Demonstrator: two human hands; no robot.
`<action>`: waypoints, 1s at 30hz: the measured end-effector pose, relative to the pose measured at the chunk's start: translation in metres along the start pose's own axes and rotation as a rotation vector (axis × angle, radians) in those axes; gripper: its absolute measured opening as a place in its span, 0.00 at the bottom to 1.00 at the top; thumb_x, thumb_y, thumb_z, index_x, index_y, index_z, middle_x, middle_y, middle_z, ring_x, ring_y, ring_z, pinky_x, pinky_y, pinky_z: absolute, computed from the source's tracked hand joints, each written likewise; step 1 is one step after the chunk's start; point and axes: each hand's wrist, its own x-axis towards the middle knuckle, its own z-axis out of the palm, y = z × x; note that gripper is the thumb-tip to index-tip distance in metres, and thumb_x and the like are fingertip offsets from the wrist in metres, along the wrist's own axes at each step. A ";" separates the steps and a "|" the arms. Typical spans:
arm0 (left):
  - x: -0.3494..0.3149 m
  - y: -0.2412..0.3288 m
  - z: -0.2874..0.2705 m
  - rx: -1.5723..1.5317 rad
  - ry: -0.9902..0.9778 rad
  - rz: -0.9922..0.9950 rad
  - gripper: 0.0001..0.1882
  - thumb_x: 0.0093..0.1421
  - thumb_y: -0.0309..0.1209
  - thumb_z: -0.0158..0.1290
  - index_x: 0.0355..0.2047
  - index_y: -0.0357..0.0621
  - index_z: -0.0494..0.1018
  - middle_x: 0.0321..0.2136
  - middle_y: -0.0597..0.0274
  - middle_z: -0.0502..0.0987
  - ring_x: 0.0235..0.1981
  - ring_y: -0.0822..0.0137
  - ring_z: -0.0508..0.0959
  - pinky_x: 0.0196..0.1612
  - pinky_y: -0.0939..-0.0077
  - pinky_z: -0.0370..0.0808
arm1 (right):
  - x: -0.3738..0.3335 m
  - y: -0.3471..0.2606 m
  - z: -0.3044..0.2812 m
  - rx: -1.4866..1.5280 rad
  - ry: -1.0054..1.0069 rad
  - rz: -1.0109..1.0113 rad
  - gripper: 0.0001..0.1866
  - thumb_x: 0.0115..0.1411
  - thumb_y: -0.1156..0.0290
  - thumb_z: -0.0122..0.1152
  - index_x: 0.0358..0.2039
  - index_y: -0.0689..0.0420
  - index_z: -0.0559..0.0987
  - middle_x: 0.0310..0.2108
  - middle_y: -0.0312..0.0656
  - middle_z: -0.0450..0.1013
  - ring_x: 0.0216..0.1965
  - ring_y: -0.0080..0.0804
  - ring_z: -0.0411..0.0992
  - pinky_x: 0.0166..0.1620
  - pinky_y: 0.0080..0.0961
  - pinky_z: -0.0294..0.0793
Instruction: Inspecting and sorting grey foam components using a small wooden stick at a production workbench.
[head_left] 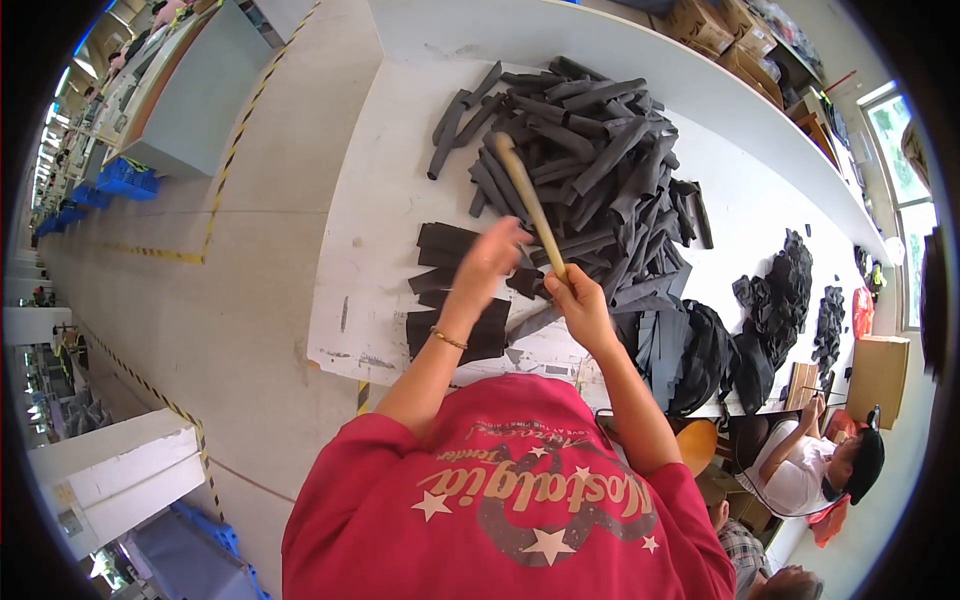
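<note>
My right hand (583,303) grips the lower end of a pale yellowish stick (533,205), which looks wooden. Its far end rests over or hovers above a large heap of dark grey rolled fabric pieces (590,150); I cannot tell whether it touches them. Just left of the stick is my left hand (490,262), blurred by motion, so its finger position is unclear. Several flat black fabric pieces (445,245) lie on the white table (375,200) beneath and beside my left hand.
A raised white board (560,40) runs along the table's far side. Crumpled black material (785,285) lies farther right. A co-worker in a white top (800,460) sits at the right, another person below. Floor with striped tape (240,130) stretches left.
</note>
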 end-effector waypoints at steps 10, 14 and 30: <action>-0.048 0.007 0.062 -0.187 -0.177 -0.340 0.17 0.69 0.40 0.38 0.32 0.39 0.66 0.20 0.63 0.73 0.17 0.73 0.73 0.23 0.79 0.72 | 0.042 -0.049 -0.025 -0.628 0.421 -0.514 0.12 0.60 0.78 0.56 0.44 0.59 0.67 0.31 0.52 0.73 0.32 0.44 0.75 0.34 0.31 0.73; -0.074 0.002 0.063 -0.198 -0.203 -0.361 0.18 0.69 0.39 0.38 0.30 0.38 0.67 0.22 0.63 0.73 0.18 0.72 0.74 0.24 0.80 0.72 | 0.081 -0.079 -0.050 -0.604 0.737 -0.689 0.11 0.62 0.76 0.54 0.44 0.59 0.67 0.27 0.45 0.71 0.27 0.30 0.72 0.31 0.25 0.71; 0.031 0.043 0.052 -0.265 0.158 -0.041 0.07 0.60 0.28 0.56 0.37 0.38 0.73 0.30 0.73 0.74 0.32 0.84 0.70 0.35 0.91 0.66 | 0.062 -0.095 -0.025 0.052 0.178 -0.226 0.22 0.57 0.66 0.64 0.48 0.61 0.68 0.24 0.27 0.64 0.24 0.12 0.60 0.26 0.11 0.60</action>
